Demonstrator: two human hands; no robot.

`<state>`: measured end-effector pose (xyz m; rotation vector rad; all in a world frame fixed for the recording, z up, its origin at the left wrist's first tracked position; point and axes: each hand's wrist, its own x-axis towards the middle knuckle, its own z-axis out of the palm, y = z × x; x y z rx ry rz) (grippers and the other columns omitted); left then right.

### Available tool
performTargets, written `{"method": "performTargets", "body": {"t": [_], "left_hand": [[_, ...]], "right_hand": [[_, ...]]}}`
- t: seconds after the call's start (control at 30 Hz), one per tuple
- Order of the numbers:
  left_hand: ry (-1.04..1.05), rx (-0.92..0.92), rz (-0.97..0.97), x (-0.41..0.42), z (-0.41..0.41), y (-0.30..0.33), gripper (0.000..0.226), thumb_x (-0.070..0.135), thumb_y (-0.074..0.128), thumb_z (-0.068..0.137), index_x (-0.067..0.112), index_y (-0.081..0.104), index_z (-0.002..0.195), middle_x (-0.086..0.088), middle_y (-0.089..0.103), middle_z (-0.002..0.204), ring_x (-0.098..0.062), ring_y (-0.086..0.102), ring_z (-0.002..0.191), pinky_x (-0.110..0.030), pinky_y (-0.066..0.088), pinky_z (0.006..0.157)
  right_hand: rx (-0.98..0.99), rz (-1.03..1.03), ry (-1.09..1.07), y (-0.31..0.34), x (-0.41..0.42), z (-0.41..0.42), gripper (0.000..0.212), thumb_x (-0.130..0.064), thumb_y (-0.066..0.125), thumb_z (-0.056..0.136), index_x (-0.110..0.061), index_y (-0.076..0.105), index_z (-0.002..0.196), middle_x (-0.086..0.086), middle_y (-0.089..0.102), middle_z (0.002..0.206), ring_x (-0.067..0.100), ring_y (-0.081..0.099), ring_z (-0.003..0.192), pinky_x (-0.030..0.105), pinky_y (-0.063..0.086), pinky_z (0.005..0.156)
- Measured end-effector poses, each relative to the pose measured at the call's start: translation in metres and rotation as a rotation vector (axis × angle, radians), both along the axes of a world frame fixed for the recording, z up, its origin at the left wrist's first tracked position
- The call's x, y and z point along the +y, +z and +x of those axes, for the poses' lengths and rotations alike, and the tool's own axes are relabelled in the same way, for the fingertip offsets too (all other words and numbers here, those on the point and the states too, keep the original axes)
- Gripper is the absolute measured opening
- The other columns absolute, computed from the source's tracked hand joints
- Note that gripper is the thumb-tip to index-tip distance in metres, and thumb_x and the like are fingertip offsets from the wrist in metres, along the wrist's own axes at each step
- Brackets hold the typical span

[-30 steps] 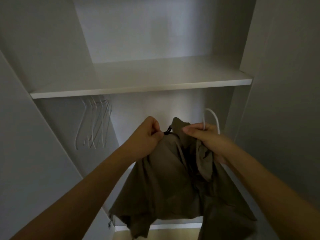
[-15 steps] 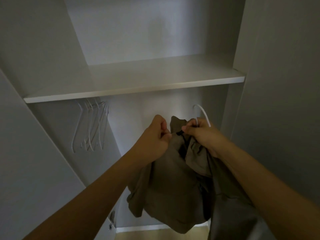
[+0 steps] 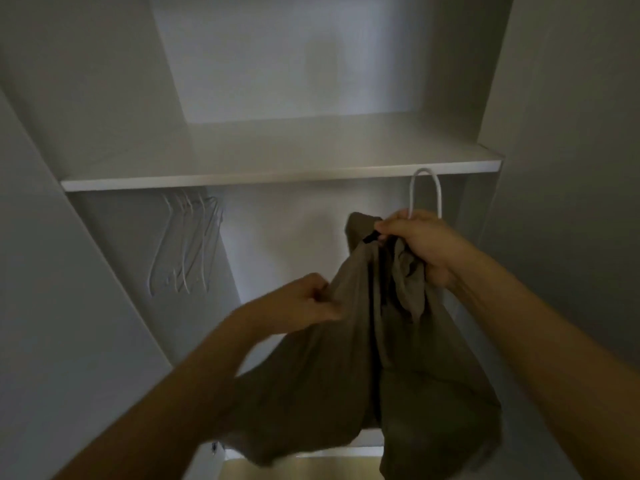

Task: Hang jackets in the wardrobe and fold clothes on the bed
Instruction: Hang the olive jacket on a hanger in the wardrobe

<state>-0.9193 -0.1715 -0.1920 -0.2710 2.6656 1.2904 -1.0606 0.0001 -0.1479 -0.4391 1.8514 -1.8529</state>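
White wardrobe (image 3: 104,98) interior with shelf (image 3: 277,174). Olive jacket (image 3: 363,358) hangs lengthwise downward, collar uppermost, below the shelf. Right hand (image 3: 419,244), raised, grips collar and white hanger hook (image 3: 426,192); left hand (image 3: 304,303), lower, pinches the jacket's left edge. Spare hangers (image 3: 187,244) hang left.

Single head-worn view, set at arm's length from the open wardrobe (image 3: 571,168), tilted upward into it. Shelf (image 3: 277,174) edge spanned across mid-frame; spare hangers (image 3: 187,247) at 9 o'clock, floor strip at 6 o'clock.
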Motion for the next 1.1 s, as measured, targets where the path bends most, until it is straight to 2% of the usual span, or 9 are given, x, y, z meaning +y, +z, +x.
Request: {"method": "performTargets", "body": {"t": [0.1,0.2,0.33,0.5,0.6,0.7,0.87,1.0,1.1], "left_hand": [[0.102,0.277,0.192,0.026,-0.024,-0.012,0.021,0.051,0.052,0.094,0.035,0.064,0.102,0.013,0.069,0.099,-0.006,0.066,0.091,-0.027,0.052,0.085],[0.185,0.398,0.132,0.021,-0.024,-0.008,0.042,0.054,0.045,0.095,0.020,0.060,0.077,0.008,0.062,0.067,-0.001,0.057,0.059,-0.019,0.047,0.063],[0.107,0.331,0.106,-0.012,0.010,0.002,0.057,0.059,0.051,0.085,0.004,0.068,0.084,-0.005,0.069,0.075,-0.013,0.066,0.068,-0.019,0.052,0.064],[0.019,-0.025,0.147,-0.031,0.034,0.007,0.022,0.038,0.060,0.091,0.024,0.072,0.102,0.002,0.074,0.100,-0.014,0.070,0.092,-0.027,0.054,0.089],[0.083,0.065,0.343,-0.003,0.009,0.002,0.020,0.015,0.060,0.092,0.010,0.063,0.111,-0.016,0.067,0.110,-0.024,0.066,0.094,-0.035,0.053,0.086],[0.121,0.148,0.556,0.029,-0.010,-0.004,0.022,0.021,0.058,0.095,0.009,0.064,0.111,-0.016,0.067,0.112,-0.026,0.066,0.098,-0.035,0.053,0.090],[0.213,0.345,0.477,0.013,0.007,-0.009,0.031,0.032,0.049,0.099,0.009,0.069,0.105,-0.011,0.070,0.102,-0.026,0.067,0.096,-0.037,0.055,0.090],[0.146,0.350,0.397,0.006,0.015,-0.006,0.029,0.038,0.047,0.098,0.020,0.070,0.100,-0.001,0.071,0.096,-0.015,0.067,0.091,-0.024,0.056,0.081],[0.206,0.388,0.376,0.008,0.008,-0.005,0.025,0.028,0.045,0.101,0.018,0.068,0.100,-0.004,0.068,0.097,-0.016,0.064,0.090,-0.027,0.052,0.083]], "right_hand": [[0.107,0.067,0.080,0.007,-0.009,0.006,0.013,-0.014,0.071,0.084,-0.012,0.066,0.071,0.008,0.067,0.070,0.020,0.064,0.072,0.035,0.055,0.077],[0.106,0.078,0.032,0.008,-0.003,0.000,0.013,-0.012,0.070,0.084,-0.008,0.066,0.071,0.008,0.066,0.067,0.020,0.063,0.069,0.033,0.056,0.074],[-0.045,0.001,-0.136,0.000,0.028,-0.021,0.022,-0.010,0.064,0.087,-0.008,0.061,0.066,0.007,0.062,0.059,0.018,0.061,0.057,0.027,0.054,0.056],[-0.144,-0.135,-0.093,-0.005,0.031,-0.023,0.035,-0.009,0.062,0.089,-0.010,0.069,0.055,0.006,0.065,0.056,0.015,0.064,0.049,0.021,0.052,0.046],[-0.177,-0.134,0.063,0.003,0.006,-0.009,0.015,-0.011,0.067,0.084,-0.003,0.066,0.072,0.010,0.066,0.065,0.019,0.065,0.060,0.026,0.055,0.057],[-0.138,-0.046,0.233,0.000,-0.010,0.008,0.014,-0.008,0.066,0.083,-0.003,0.062,0.071,0.013,0.062,0.070,0.022,0.061,0.066,0.029,0.054,0.063],[-0.354,-0.234,0.010,-0.003,0.009,-0.004,0.025,-0.035,0.068,0.082,-0.014,0.059,0.072,0.004,0.059,0.068,0.017,0.058,0.065,0.030,0.050,0.073],[-0.280,-0.167,0.008,-0.007,0.008,-0.001,0.024,-0.036,0.070,0.079,-0.014,0.062,0.081,0.000,0.057,0.060,0.012,0.057,0.049,0.024,0.051,0.051],[-0.202,-0.065,0.051,-0.010,-0.001,0.008,0.025,-0.033,0.072,0.079,-0.012,0.058,0.081,-0.001,0.047,0.069,0.011,0.047,0.053,0.026,0.047,0.051]]}}
